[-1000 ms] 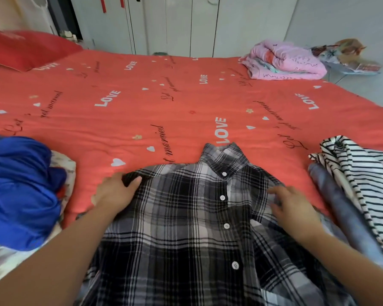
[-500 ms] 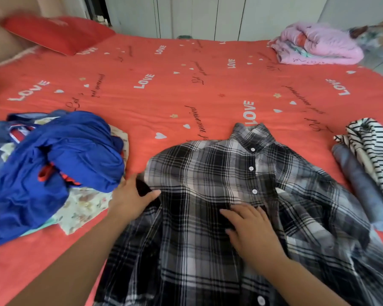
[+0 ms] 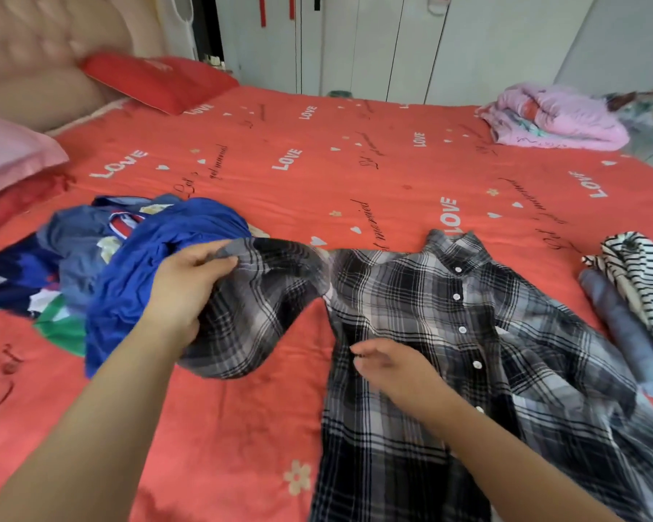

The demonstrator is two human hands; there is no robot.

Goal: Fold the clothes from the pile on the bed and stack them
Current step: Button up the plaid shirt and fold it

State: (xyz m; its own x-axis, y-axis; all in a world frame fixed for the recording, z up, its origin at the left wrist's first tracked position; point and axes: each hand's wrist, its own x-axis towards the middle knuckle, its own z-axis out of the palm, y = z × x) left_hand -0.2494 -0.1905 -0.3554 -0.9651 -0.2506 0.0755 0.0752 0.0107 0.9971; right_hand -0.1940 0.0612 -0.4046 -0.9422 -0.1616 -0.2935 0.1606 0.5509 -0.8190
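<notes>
Your left hand [image 3: 189,292] grips the cuff end of the sleeve [image 3: 268,295] of the plaid shirt [image 3: 449,325], with fingers and thumb pinched on the cloth. It holds the sleeve a little off the bedspread [image 3: 317,163], stretched sideways from the shoulder. Your right hand [image 3: 393,367] lies on the shirt's front, just inside its near side edge and below the armpit. Its fingers are straight and close together and point left, though blur hides the fingertips. The shirt lies face up on the near part of the bed, buttoned, with its collar toward the far side and its other sleeve crumpled on the right. The unfolded pile [image 3: 72,265] sits to the left of the shirt. A bright blue garment [image 3: 159,258] lies on top of it, just behind your left hand. On the right, well apart from your hands, 2 pieces lie side by side and touch: a striped top [image 3: 641,280] and a grey-blue cloth [image 3: 619,325]. A folded pink blanket [image 3: 555,118] rests at the far right corner. At the far left, 2 pillows lie by the headboard [image 3: 34,62]: a red pillow [image 3: 159,81] and a pink pillow [image 3: 12,152].
</notes>
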